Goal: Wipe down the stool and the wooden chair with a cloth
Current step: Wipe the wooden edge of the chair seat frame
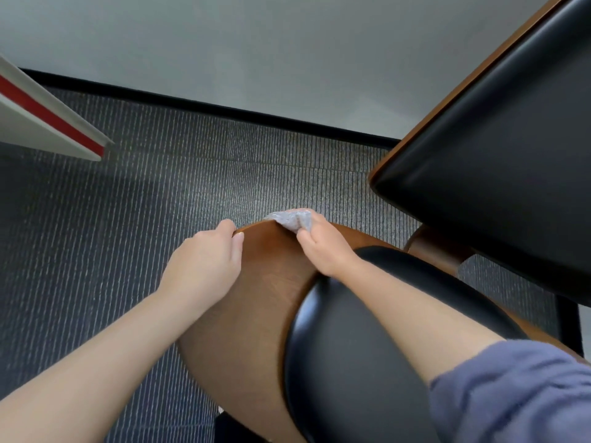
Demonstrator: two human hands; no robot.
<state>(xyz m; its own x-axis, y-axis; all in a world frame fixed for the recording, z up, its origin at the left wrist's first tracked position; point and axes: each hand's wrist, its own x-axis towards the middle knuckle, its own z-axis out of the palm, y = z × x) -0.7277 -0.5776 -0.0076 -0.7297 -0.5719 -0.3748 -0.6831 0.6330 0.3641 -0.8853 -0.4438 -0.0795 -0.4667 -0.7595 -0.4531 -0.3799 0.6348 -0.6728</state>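
Note:
The wooden chair point(256, 314) fills the lower middle of the head view, its curved brown shell wrapping a black padded seat point(358, 362). My left hand point(208, 260) grips the top edge of the wooden shell, fingers curled over it. To its right, my right hand point(326, 247) holds a crumpled grey-white cloth point(289, 219) and presses it on the same wooden edge. The cloth sticks out beyond my fingers. No stool can be told apart in view.
A second seat with a black cushion and wooden rim point(499, 148) hangs close at the upper right. Dark ribbed carpet point(160, 203) covers the floor, meeting a pale wall point(256, 43) at a black skirting. A white and red board point(44, 119) juts in at the left.

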